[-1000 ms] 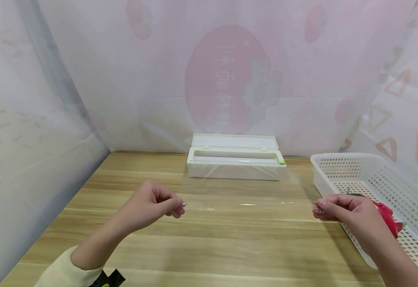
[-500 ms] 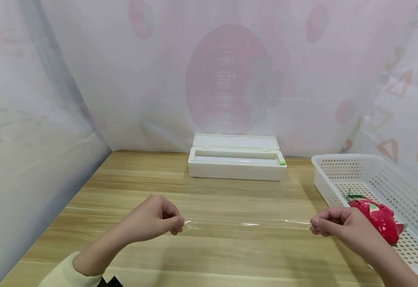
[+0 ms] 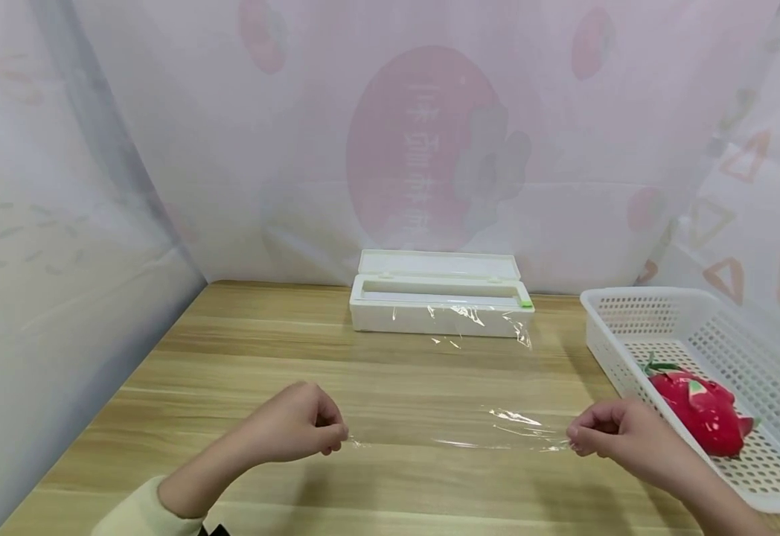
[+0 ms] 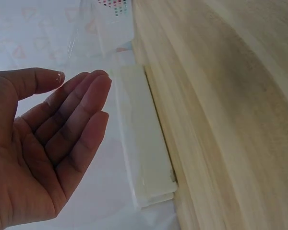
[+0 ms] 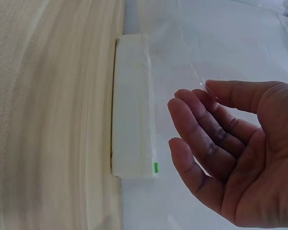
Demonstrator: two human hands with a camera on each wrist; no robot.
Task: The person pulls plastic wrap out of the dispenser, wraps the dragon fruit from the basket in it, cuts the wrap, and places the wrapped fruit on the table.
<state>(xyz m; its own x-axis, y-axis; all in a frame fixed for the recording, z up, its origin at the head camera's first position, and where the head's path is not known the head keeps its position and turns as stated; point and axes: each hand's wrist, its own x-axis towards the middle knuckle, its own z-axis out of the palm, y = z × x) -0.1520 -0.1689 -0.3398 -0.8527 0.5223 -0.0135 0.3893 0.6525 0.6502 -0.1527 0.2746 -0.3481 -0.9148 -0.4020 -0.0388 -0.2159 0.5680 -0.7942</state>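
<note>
A clear sheet of plastic wrap [image 3: 443, 387] stretches from the white wrap dispenser box [image 3: 440, 320] toward me, above the wooden table. My left hand [image 3: 299, 426] pinches its near left corner between thumb and fingers. At the near right corner my right hand [image 3: 624, 443] pinches the same sheet. Glints and creases show along the near edge and by the box front. In the left wrist view the film leaves the left thumb tip [image 4: 60, 77]; in the right wrist view it runs from the right thumb tip [image 5: 211, 86]. The box's lid [image 3: 440, 264] stands raised at the back.
A white perforated basket [image 3: 614, 353] stands at the right, close to my right forearm, with a shiny red dragon fruit [image 3: 705, 413] in it. A small green slider [image 3: 527, 304] sits at the box's right end. Printed fabric walls [image 3: 283, 171] enclose the wooden table [image 3: 243, 313].
Both hands have drawn toward me and lower in the head view, lengthening the sheet, and are slightly closer together. The red fruit has come out from behind the right hand. The box has stayed put.
</note>
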